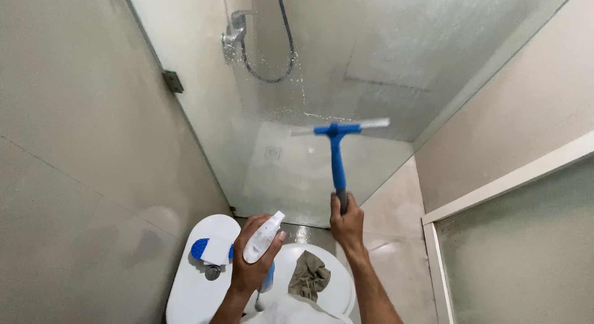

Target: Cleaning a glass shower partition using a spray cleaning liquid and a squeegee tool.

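White toilet (192, 293): blue sponge (207, 250), crumpled grey cloth (309, 276) on it.

1. I am seeing the spray bottle (262, 239) only in part; my left hand (249, 267) is covering its lower body.
2. My right hand (347, 225) is hiding the end of the squeegee (338, 152) handle.
3. The toilet (197, 291) is running off the bottom edge.
4. The shower hose (279, 51) is blurring behind wet glass.
5. The grey cloth (309, 276) is lying crumpled, its shape unclear.

Bathroom: toilet (192, 287), glass shower screen (297, 113)
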